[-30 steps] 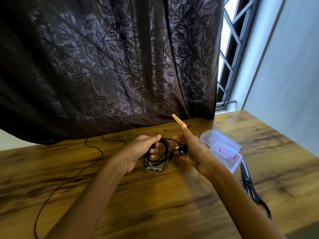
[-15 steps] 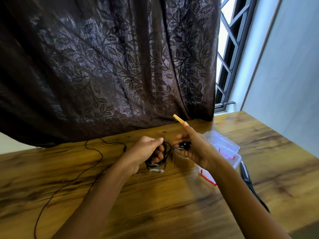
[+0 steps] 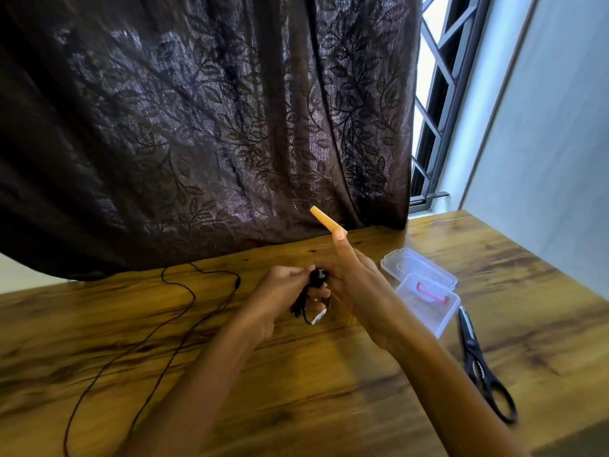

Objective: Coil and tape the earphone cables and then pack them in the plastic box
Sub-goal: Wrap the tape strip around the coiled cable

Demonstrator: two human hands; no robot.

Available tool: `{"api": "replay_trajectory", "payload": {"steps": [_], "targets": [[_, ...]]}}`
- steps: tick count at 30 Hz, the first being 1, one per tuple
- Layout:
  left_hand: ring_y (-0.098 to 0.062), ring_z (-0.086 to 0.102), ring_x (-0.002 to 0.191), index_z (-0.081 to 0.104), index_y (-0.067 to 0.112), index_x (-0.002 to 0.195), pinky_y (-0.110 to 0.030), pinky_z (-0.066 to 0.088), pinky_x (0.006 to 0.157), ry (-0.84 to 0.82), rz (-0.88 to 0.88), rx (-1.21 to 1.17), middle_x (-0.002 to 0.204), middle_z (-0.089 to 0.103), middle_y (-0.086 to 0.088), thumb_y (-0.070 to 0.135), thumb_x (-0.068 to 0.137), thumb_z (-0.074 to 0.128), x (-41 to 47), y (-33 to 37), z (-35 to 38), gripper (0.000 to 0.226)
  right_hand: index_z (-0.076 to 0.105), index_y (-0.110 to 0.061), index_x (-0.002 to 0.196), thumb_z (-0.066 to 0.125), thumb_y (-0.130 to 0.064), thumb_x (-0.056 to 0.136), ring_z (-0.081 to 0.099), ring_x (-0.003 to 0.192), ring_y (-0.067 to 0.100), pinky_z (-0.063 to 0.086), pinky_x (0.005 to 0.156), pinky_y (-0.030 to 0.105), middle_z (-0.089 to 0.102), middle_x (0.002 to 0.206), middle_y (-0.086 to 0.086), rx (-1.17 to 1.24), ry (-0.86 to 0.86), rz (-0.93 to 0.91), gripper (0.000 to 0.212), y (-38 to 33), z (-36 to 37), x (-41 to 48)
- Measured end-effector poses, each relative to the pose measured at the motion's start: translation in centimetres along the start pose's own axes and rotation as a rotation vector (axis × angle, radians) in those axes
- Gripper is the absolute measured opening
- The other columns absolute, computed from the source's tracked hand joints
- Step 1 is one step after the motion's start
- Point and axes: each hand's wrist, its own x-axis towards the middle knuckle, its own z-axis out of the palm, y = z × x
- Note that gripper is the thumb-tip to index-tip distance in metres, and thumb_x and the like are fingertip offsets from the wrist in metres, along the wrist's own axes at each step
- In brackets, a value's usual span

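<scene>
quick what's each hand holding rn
Left hand grips the coiled earphone cable.
Right hand pinches the same coil, tape strip stuck on its raised index finger.

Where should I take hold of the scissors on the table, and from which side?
The scissors lie flat and closed, blades pointing away toward the plastic box, handle loops nearest you. Probably grip the loops, coming from the near right side.

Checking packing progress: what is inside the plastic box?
Only a red clip shows in the clear plastic box; no earphones. The left hand and right hand hold the coiled cable. Its wrist hides the box's left edge.
</scene>
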Motion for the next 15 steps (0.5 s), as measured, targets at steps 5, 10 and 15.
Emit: {"api": "replay_trajectory", "payload": {"steps": [5,10,15], "targets": [[-0.009,0.065,0.051,0.064,0.010,0.086,-0.024,0.049,0.058,-0.028,-0.002,-0.019,0.057,0.069,0.002,0.033,0.099,0.037,-0.1,0.3,-0.2,0.038,0.018,-0.021,0.146,0.021,-0.099,0.048,0.047,0.121,0.016,0.039,0.104,0.043,0.053,0.128,0.006,-0.151,-0.005,-0.035,0.126,0.3,0.9,-1.0],[-0.014,0.063,0.069,0.062,0.004,0.110,-0.027,0.048,0.068,-0.066,-0.029,0.067,0.078,0.067,-0.003,0.040,0.097,0.038,-0.1,0.5,-0.1,0.045,-0.008,-0.030,0.145,0.012,-0.081,0.062,0.032,0.121,-0.002,0.027,0.099,0.017,0.035,0.144,-0.003,-0.158,-0.044,-0.104,0.100,0.1,1.8,-2.7],[-0.012,0.054,0.058,0.056,0.011,0.082,-0.021,0.040,0.054,-0.058,0.009,0.162,0.062,0.059,-0.001,0.027,0.100,0.032,-0.4,0.4,-0.2,0.034,0.032,-0.031,0.133,0.013,-0.093,0.058,0.059,0.104,0.009,0.049,0.090,0.026,0.062,0.108,0.003,-0.098,0.010,-0.216,0.099,0.2,1.3,-2.2]]}}
